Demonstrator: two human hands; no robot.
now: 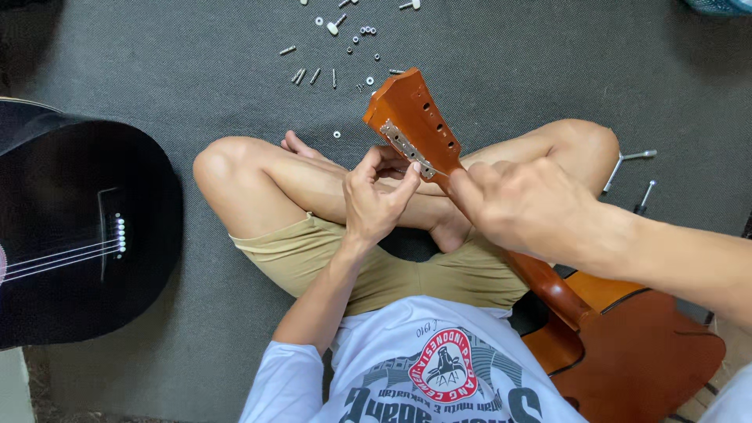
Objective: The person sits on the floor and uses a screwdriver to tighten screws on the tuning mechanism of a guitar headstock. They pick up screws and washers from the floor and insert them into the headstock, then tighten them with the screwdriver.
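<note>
Brown guitar headstock [413,117] raised over the crossed legs, back side up, long axis running from about eleven o'clock at its tip down to five o'clock, where the neck meets the brown guitar body [642,352]. Metal tuner plate [407,147] set along its left edge, empty peg holes beside it. Right hand [525,207] wrapped shut around the neck just below the headstock, at four o'clock from the plate. Left hand [374,192] nearer the plate, at seven o'clock from it, thumb and forefinger pinched together just beside the plate's lower end; whether something small sits between them cannot be told. Further out, at twelve o'clock on the grey carpet [196,70], loose screws and washers [337,47]. At three o'clock, two metal tuning pegs [630,168]. At nine o'clock, a black guitar [74,235] lying flat.
</note>
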